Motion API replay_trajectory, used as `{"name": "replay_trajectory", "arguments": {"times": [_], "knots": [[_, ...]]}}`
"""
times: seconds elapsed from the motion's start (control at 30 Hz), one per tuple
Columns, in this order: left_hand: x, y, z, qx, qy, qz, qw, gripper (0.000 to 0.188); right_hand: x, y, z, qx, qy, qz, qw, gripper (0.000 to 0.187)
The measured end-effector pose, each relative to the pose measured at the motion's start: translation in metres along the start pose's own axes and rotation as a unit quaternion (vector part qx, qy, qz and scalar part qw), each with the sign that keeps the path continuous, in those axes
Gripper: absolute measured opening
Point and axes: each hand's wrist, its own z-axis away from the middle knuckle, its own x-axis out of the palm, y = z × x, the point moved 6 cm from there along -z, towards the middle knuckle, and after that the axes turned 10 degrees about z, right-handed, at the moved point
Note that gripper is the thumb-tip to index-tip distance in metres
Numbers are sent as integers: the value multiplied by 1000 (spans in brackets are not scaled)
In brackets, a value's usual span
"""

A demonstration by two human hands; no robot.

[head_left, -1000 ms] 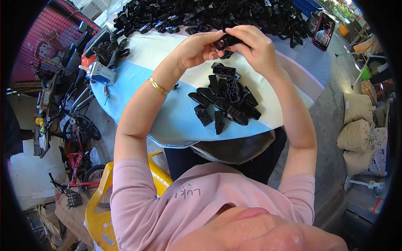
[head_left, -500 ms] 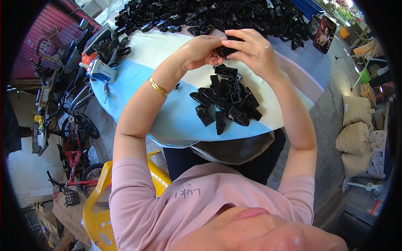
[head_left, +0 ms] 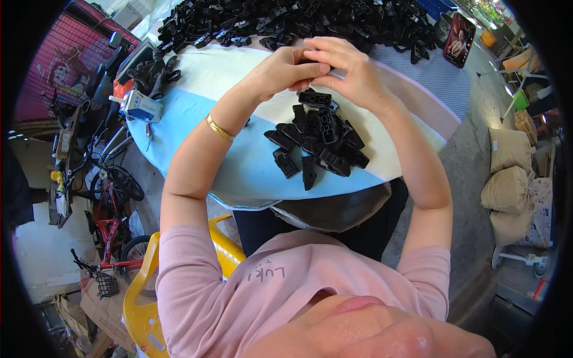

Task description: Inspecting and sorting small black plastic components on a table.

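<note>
Above the table my left hand point(head_left: 292, 71) and my right hand point(head_left: 353, 73) meet, fingers curled and overlapping around a small black plastic part, which they almost wholly hide now. Right fingers lie across the tips of the left. Just below them, toward me, a small heap of black plastic parts point(head_left: 327, 126) rests on the cloth, some pieces showing hollow, ribbed undersides. Beyond my hands spreads a much larger pile of similar black parts point(head_left: 262, 22) along the far side of the table.
A striped cloth point(head_left: 197, 134) covers the table. At its left lie dark gloves point(head_left: 152, 76) and a blue-and-white box point(head_left: 142, 107). A phone point(head_left: 459, 40) stands far right. A yellow plastic chair point(head_left: 140, 298) is at my left; sacks point(head_left: 507, 191) sit on the right.
My hands have closed in over the black part, which showed between my fingers before. They have shifted slightly left; the whole view has moved a little too.
</note>
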Motion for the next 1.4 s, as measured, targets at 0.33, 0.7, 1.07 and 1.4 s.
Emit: {"name": "replay_trajectory", "arguments": {"times": [0.33, 0.7, 1.07, 1.4], "knots": [[45, 34, 26, 139, -177, -302, 927, 24, -10, 92, 26, 300, -51, 46, 951, 31], [-15, -11, -17, 56, 111, -211, 970, 33, 10, 62, 20, 237, -165, 234, 928, 37], [-33, -32, -25, -48, 48, 138, 988, 30, -4, 53, 9, 239, -14, -269, 933, 32], [-14, -7, -10, -8, 99, 343, 934, 24, 14, 49, 15, 278, -11, -239, 930, 36]]}}
